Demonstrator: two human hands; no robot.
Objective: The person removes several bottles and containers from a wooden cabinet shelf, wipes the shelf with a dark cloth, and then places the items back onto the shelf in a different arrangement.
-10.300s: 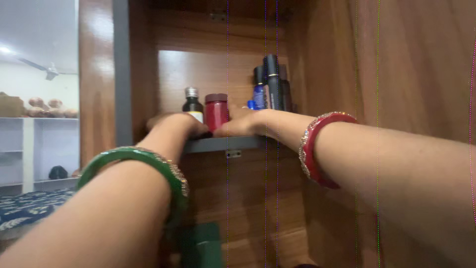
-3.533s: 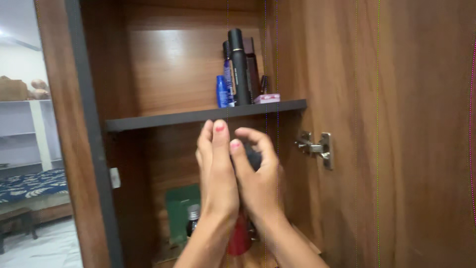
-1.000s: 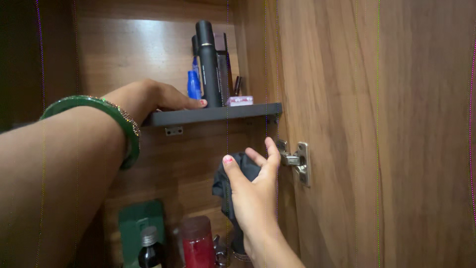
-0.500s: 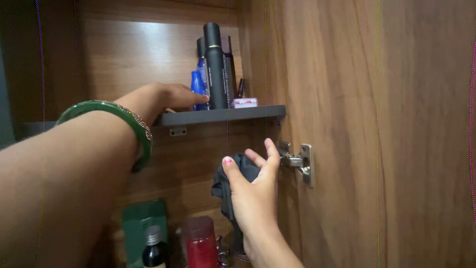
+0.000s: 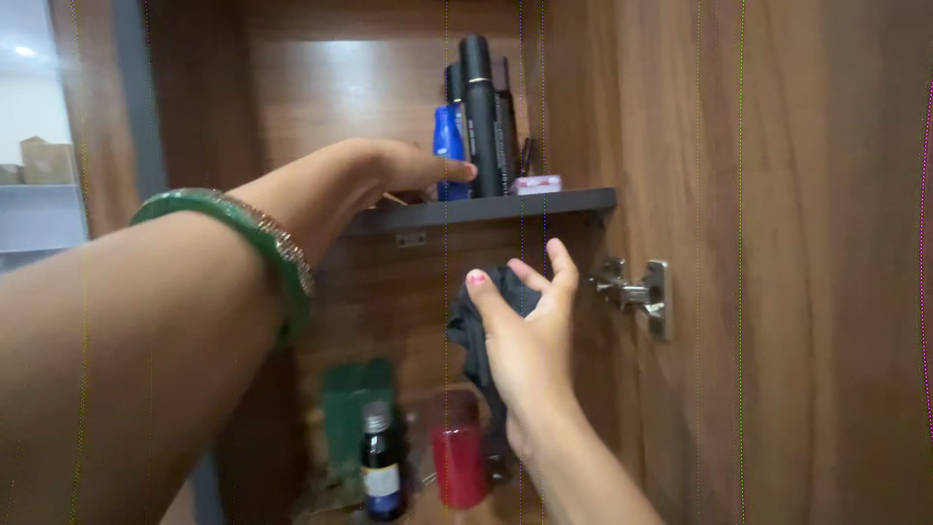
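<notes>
My right hand covers most of the dark cloth. My left hand hides the blue bottle's base. The picture's lower edge cuts off the red jar.

Wood-grain cupboard with a dark shelf, metal hinge on its door; bright pale room at left.

Head view, single camera: worn at head height, facing forward and slightly up into an open wooden cupboard, close range. Shelf sits near frame centre; both forearms enter from below and left. No second view.
</notes>
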